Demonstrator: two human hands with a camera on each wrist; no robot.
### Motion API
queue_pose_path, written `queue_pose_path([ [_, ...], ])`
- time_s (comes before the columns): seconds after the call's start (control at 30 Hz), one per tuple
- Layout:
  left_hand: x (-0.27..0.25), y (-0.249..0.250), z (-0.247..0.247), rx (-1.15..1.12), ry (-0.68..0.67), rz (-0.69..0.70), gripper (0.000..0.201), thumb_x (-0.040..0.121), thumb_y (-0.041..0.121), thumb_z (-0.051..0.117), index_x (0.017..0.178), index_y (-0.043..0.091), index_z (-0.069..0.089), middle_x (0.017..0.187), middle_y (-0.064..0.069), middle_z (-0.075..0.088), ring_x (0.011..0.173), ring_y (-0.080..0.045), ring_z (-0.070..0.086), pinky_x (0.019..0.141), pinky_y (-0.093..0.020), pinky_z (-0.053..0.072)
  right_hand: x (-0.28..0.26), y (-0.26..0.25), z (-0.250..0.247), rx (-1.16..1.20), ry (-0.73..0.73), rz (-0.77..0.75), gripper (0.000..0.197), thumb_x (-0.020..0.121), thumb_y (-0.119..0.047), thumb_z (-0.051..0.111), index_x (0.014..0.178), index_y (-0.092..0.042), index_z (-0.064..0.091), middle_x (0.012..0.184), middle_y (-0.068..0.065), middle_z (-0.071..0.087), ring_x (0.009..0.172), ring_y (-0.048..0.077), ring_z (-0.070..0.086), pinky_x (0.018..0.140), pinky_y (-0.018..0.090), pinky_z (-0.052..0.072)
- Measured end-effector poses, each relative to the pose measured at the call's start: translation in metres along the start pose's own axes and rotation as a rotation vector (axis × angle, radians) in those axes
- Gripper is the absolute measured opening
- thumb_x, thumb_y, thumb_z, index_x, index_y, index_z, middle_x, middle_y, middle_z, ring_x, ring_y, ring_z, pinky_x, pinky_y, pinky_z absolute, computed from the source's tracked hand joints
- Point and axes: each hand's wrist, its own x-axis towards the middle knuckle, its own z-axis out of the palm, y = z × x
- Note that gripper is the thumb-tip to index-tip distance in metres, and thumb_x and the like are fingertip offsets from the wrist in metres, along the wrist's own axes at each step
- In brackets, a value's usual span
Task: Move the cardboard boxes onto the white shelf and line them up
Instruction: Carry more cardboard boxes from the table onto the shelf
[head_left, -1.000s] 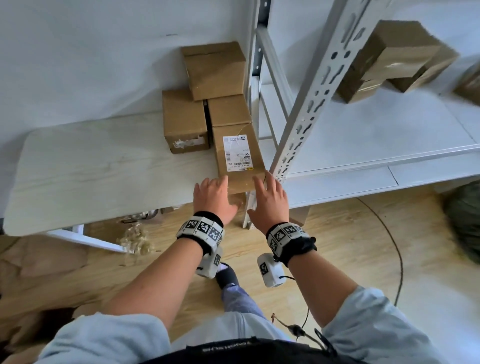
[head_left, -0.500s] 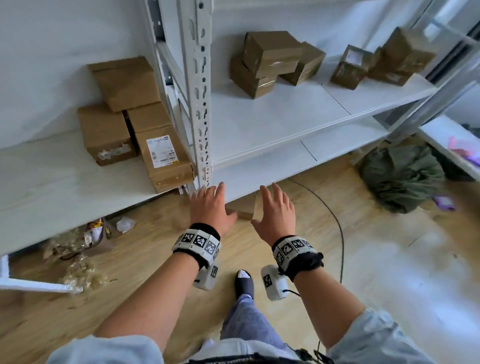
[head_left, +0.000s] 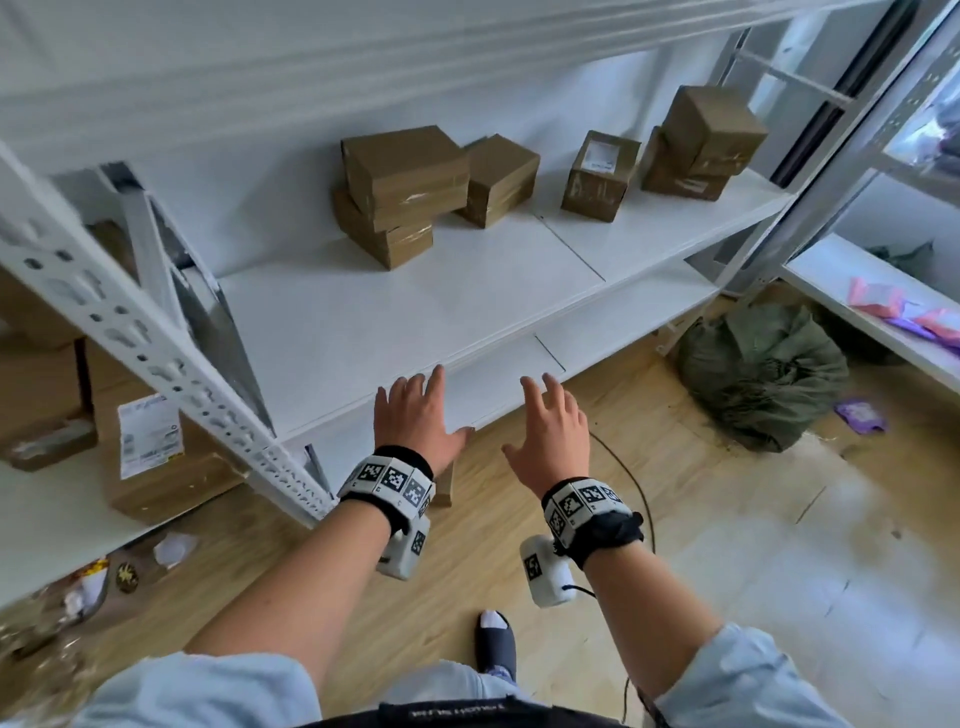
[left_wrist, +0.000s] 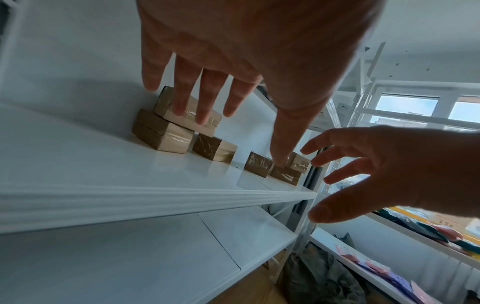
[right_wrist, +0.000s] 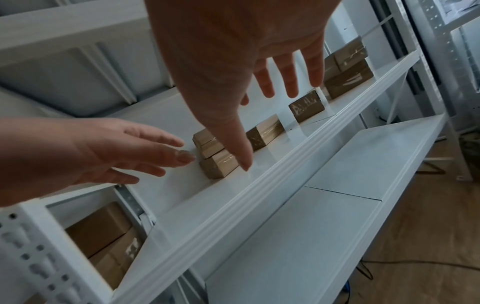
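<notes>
Both hands shifted rightward from labelled box, left hand (head_left: 418, 415) and right hand (head_left: 551, 434) empty, fingers spread, before white shelf (head_left: 415, 306), cardboard boxes (head_left: 410, 187) unaligned at back.

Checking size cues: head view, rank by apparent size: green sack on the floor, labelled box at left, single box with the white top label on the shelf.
1. green sack
2. labelled box, partly hidden by the shelf upright and nearer the camera, so its rank against the sack is unsure
3. single box, clearly smallest, though farthest away
</notes>
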Motion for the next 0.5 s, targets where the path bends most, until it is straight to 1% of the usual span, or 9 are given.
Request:
queue_pose_path([
  [0.1, 0.038, 0.02, -0.004, 0.004, 0.014, -0.049, 0.095, 0.083, 0.064, 0.063, 0.154, 0.02, 0.018, 0.153, -0.007, 0.038, 0.14, -0.028, 0.033, 0.117, -0.048, 0.025, 0.044, 0.019, -0.003, 0.004, -0.016, -0.032, 0.089, 0.072, -0.031, 0.079, 0.146, -0.022, 0.03, 0.155, 0.011, 0.029, 0.137, 0.032, 0.035, 0.109, 0.044, 0.036],
  [0.2, 0.071, 0.025, -0.009, 0.003, 0.026, -0.1, 0.097, 0.081, 0.065, 0.064, 0.154, 0.02, 0.018, 0.153, -0.008, 0.037, 0.141, -0.028, 0.034, 0.116, -0.049, 0.026, 0.085, 0.023, -0.006, 0.019, -0.03, -0.074, 0.09, 0.073, -0.033, 0.079, 0.148, -0.021, 0.03, 0.157, 0.012, 0.027, 0.139, 0.032, 0.033, 0.11, 0.044, 0.035],
  [0.33, 0.113, 0.016, -0.019, -0.011, 0.043, -0.181, 0.101, 0.079, 0.065, 0.066, 0.155, 0.019, 0.017, 0.153, -0.01, 0.037, 0.141, -0.03, 0.034, 0.115, -0.049, 0.028, 0.137, 0.011, -0.011, 0.035, -0.032, -0.141, 0.09, 0.075, -0.034, 0.078, 0.148, -0.021, 0.028, 0.157, 0.011, 0.026, 0.139, 0.032, 0.032, 0.11, 0.044, 0.033],
  [0.4, 0.136, 0.009, -0.025, -0.025, 0.061, -0.218, 0.104, 0.078, 0.065, 0.066, 0.155, 0.018, 0.015, 0.154, -0.011, 0.036, 0.141, -0.03, 0.034, 0.115, -0.048, 0.028, 0.164, 0.001, -0.013, 0.028, -0.025, -0.182, 0.09, 0.075, -0.036, 0.079, 0.148, -0.021, 0.028, 0.157, 0.011, 0.026, 0.138, 0.032, 0.033, 0.11, 0.044, 0.034],
  [0.5, 0.172, -0.005, -0.031, -0.063, 0.101, -0.258, 0.108, 0.076, 0.065, 0.068, 0.155, 0.018, 0.014, 0.151, -0.012, 0.038, 0.137, -0.032, 0.038, 0.112, -0.047, 0.033, 0.205, -0.015, -0.012, 0.01, -0.002, -0.233, 0.092, 0.074, -0.039, 0.08, 0.147, -0.021, 0.028, 0.155, 0.011, 0.028, 0.135, 0.033, 0.037, 0.107, 0.044, 0.037],
])
